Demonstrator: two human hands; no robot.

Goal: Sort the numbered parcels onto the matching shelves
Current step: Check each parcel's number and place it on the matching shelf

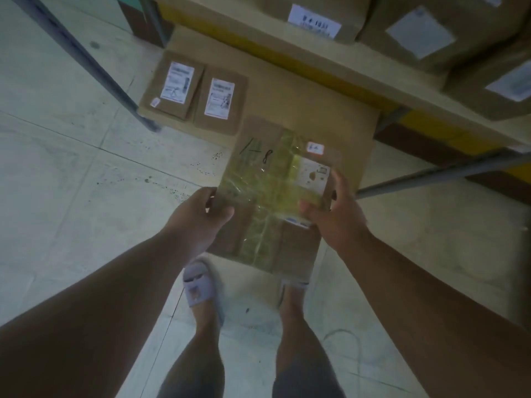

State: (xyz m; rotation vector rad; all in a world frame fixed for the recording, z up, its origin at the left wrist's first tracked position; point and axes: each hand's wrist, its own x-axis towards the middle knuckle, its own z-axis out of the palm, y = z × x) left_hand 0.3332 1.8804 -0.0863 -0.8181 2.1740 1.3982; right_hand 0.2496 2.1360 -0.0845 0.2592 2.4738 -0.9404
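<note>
Pale tiled floor (66, 173) fills the left of the frame, crossed in the upper left by a grey steel shelf upright (86, 61). Right of the upright, on the low cardboard-lined shelf (330, 110), two small brown parcels (172, 86) (221, 100) lie side by side, touching, each bearing a white printed label. At centre, a flat brown cardboard parcel (275, 193) is held over the near edge of that shelf, wrapped with clear yellowish tape and marked by hand "1-8" near its upper left; a small white sticker and a printed label sit toward its right side. The left hand (198, 216) grips the parcel's left edge, thumb on top. The right hand (330, 211) grips the right edge, thumb on the label area. Below the parcel, the person's feet show in pale slippers (198, 285). Upper right, larger brown boxes (431, 30) with white labels stand on a higher shelf, blurred.
</note>
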